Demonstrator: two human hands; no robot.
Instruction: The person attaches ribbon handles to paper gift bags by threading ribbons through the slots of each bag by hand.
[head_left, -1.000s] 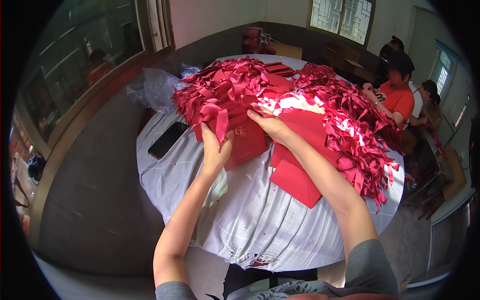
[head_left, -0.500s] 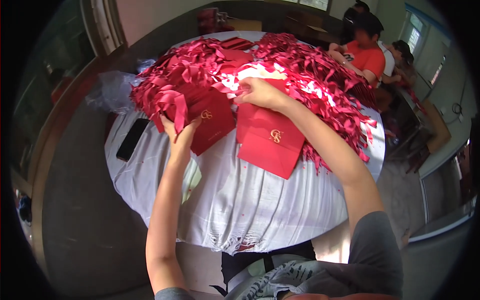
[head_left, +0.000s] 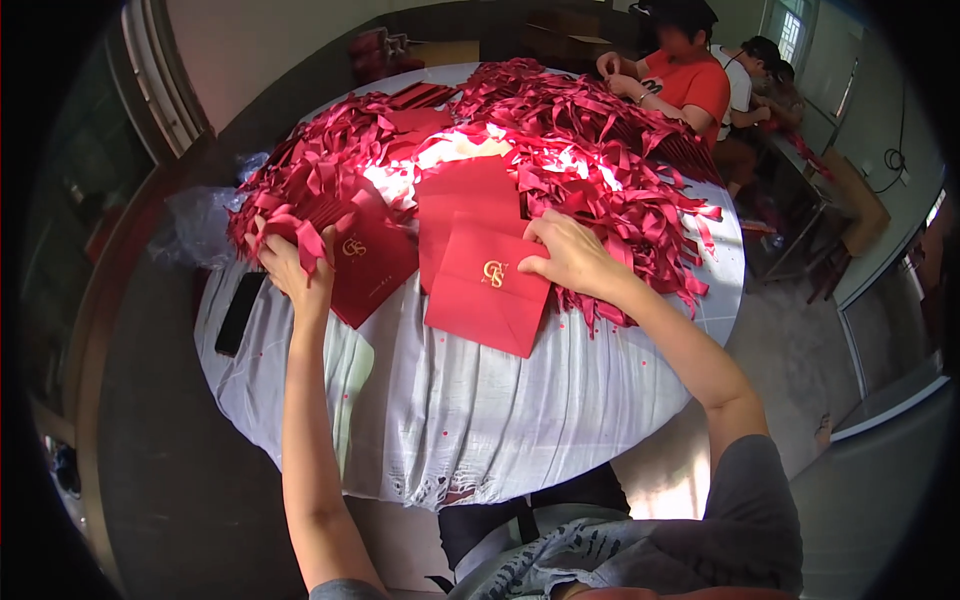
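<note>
My left hand point(head_left: 295, 270) is wrapped round the left edge of a stack of flat red paper bags point(head_left: 375, 265), with ribbon handles hanging over its fingers. At the centre front, a red paper bag with a folded-up base point(head_left: 485, 315) lies flat, its gold emblem showing. My right hand point(head_left: 575, 255) grips the right edge of this bag, thumb lower and fingers higher; the fingertips are partly hidden. Under and behind it lies another red bag point(head_left: 465, 190), its far part in bright sunlight.
Heaps of red bags with ribbon handles point(head_left: 610, 130) cover the table's far half. A black phone point(head_left: 240, 315) and clear plastic wrap point(head_left: 200, 225) are at left. White cloth point(head_left: 480, 420) covers the table. A person in an orange-red shirt point(head_left: 690, 85) sits at far right, others beyond.
My right hand has come back from the sunlit bags to the right edge of the front bag. My left hand stays at the stack. The whole view has shifted a little.
</note>
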